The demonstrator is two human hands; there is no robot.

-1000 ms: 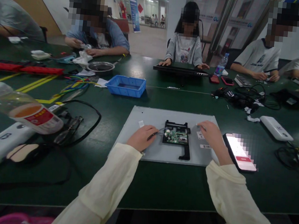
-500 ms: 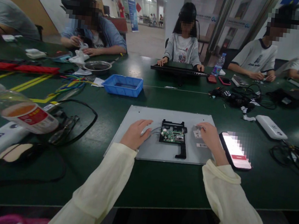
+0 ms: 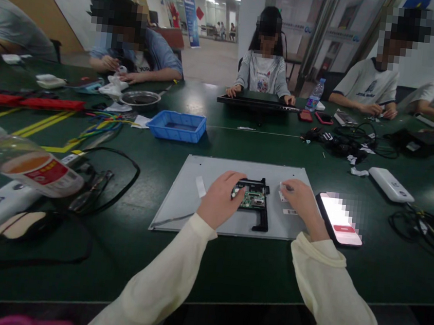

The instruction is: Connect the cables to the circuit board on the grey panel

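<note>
The left hand point(image 3: 220, 201) has slid rightward from the loose wires onto the green circuit board point(image 3: 254, 198), fingers curled over its left edge, so work has moved to the board itself. It sits in a black plastic frame on a flat grey metal panel point(image 3: 186, 195). At three o'clock, the right hand point(image 3: 300, 202) pinches a small white label point(image 3: 284, 195).

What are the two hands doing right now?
Left hand: open, fingers resting on the small green circuit board, holding nothing.
Right hand: fingertips on a small white label; grip cannot be told.
</note>
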